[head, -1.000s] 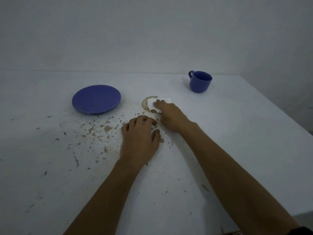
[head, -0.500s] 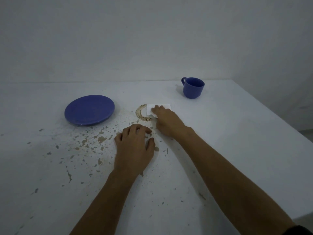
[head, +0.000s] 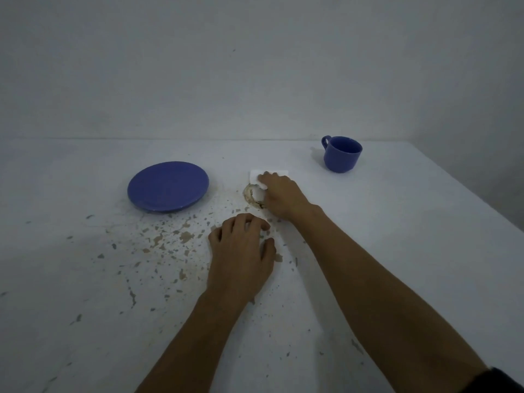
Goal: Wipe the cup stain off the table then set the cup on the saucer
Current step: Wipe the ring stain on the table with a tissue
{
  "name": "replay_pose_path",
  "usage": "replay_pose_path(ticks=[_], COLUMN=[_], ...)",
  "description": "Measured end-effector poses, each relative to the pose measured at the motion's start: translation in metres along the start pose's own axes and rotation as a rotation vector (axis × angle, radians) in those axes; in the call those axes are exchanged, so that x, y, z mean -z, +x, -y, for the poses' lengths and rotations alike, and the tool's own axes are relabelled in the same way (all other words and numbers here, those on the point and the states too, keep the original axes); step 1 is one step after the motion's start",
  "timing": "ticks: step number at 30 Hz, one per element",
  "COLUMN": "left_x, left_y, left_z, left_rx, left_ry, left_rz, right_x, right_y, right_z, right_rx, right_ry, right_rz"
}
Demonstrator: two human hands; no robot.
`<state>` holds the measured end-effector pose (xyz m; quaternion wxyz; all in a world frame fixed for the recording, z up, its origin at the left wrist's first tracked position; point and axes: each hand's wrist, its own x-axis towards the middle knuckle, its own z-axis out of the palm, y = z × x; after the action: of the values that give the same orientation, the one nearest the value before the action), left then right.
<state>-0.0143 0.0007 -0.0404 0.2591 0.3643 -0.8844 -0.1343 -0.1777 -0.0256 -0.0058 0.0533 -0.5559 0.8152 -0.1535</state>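
The head view is dim and bluish-grey, with soft, even light and no glare. Faint shadows lie just left of the blue cup (head: 342,154) and under the near rim of the blue saucer (head: 168,186). The table (head: 397,222) edges bow slightly from wide-angle distortion. Detail is soft and grainy, the corners darker.
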Motion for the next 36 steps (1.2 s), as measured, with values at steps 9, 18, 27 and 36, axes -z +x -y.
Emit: replay_pose_path(ticks=[9, 18, 27, 36], left_x=[0.0, 0.0, 0.001, -0.002], left_y=[0.0, 0.0, 0.0, 0.001], left_z=[0.0, 0.0, 0.0, -0.001], left_rx=[-0.006, -0.002, -0.005, 0.002], left_ry=[-0.008, -0.003, -0.005, 0.021], left_rz=[-0.002, 0.0, 0.001, -0.001], right_x=[0.02, -0.002, 0.023, 0.004], right_y=[0.006, -0.001, 0.01, -0.01], right_z=[-0.025, 0.01, -0.012, 0.008], right_rx=[-0.216, 0.157, -0.065, 0.172], right_ry=[0.548, 0.196, 0.398, 0.188], right_rz=[-0.326, -0.034, -0.178, 0.027])
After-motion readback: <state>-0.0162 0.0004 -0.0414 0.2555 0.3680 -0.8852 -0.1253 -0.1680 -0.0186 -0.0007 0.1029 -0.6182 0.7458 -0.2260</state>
